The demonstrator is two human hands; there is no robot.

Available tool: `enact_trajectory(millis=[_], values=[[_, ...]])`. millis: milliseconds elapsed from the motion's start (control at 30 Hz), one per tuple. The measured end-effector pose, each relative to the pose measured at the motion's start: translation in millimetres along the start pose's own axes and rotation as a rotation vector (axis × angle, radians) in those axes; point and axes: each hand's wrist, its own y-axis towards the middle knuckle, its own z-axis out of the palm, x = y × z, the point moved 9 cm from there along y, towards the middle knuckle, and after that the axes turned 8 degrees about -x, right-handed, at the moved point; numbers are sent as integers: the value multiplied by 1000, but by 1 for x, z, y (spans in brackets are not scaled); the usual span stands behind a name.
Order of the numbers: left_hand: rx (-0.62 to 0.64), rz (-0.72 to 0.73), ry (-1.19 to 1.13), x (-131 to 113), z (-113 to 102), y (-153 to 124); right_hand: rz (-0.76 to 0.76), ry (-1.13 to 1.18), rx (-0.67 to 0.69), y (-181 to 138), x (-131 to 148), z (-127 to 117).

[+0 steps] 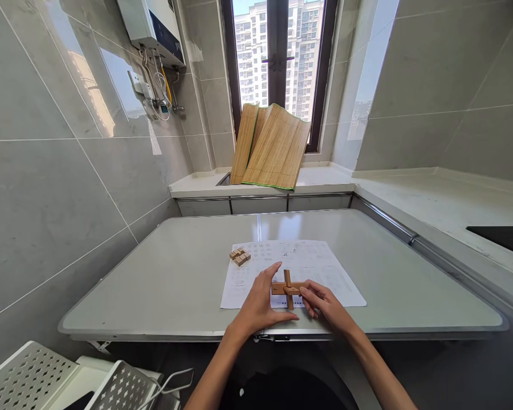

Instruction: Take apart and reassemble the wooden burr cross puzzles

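Observation:
Wooden puzzle pieces form a cross over the lower part of a printed paper sheet (333,285). A flat wooden bar (277,288) runs sideways, and an upright-lying wooden stick (287,278) crosses it. My right hand (327,304) pinches a small wooden piece (291,290) at the crossing, its fingertips by the bar's right end. My left hand (259,299) curves around the left side, thumb and fingers wide apart, with the bar's left end beside the palm; whether they touch I cannot tell. Farther left on the sheet sits a cluster of small wooden blocks (240,257).
The sheet lies on a pale folding table (154,285) with a centre seam. Behind it, a folded bamboo mat (277,148) leans by the window on a white counter (431,193). A white perforated basket (29,376) stands low at the left, beside a white cable (171,378).

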Motion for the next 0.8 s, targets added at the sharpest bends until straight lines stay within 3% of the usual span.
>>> enact_trajectory(millis=[167, 800], values=[[4, 13, -24, 0, 4, 4, -23, -82, 49, -3, 2, 8], [-17, 48, 13, 2, 12, -6, -143, -272, -15, -5, 6, 5]])
